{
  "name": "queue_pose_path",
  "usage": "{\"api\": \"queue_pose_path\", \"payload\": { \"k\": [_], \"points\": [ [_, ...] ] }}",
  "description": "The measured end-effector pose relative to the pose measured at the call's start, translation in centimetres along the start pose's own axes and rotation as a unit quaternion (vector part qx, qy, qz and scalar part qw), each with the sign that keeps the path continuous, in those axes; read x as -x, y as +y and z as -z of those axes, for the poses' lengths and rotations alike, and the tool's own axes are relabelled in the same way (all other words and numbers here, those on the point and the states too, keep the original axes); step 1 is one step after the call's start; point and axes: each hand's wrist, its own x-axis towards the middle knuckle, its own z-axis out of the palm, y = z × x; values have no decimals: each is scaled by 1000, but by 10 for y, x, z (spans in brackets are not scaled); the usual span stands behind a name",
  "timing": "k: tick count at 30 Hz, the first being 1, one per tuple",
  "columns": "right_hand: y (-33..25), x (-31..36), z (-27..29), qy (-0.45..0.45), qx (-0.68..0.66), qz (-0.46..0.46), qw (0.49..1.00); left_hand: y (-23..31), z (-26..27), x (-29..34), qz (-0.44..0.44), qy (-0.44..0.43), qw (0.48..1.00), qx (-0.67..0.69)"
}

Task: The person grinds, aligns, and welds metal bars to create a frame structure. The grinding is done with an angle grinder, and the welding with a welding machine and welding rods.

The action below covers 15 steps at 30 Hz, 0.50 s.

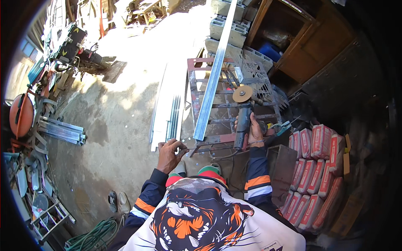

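Right hand [253, 130] wraps fingers tight round angle grinder [243, 121] body over red steel frame [197, 83], disc up. Left hand [169, 154] pinches thin rod end. Grinder looks heavy, rigid; best gripped mid-body, clear of brittle disc.

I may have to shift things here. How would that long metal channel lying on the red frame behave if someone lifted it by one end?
The metal channel looks thin-walled, so probably light for its length. Being so long, it would likely sag and swing at the far end. It rests loose on the red frame, so it may slide off sideways.
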Motion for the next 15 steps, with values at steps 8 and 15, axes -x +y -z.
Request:
{"api": "queue_pose_path", "payload": {
  "k": [8, 15],
  "points": [
    [-8, -79, 39, -47, 107, -71, 991, -84, 39, 30, 155, 18, 971, 183],
    [-10, -102, 13, 76, 237, -81, 965, -71, 22, 24, 259, 28, 904, 339]
  ]
}}
